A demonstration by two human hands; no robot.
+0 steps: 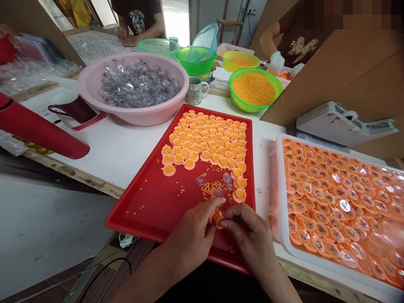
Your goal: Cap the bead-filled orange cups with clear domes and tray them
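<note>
Cup (218, 219) tilted, exact axis unclear; L hand (193, 227), R hand (255, 233) fingers (241, 210) pinching it.

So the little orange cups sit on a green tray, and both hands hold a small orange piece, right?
No, the head view shows a red tray, not green. The cups sit on it, and the left hand and right hand hold the orange piece.

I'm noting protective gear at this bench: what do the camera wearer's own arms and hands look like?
The left hand and right hand are both ungloved. The forearms are bare as far as they show, with no sleeves, watch or bracelet in sight. I can make out no rings or markings.
</note>
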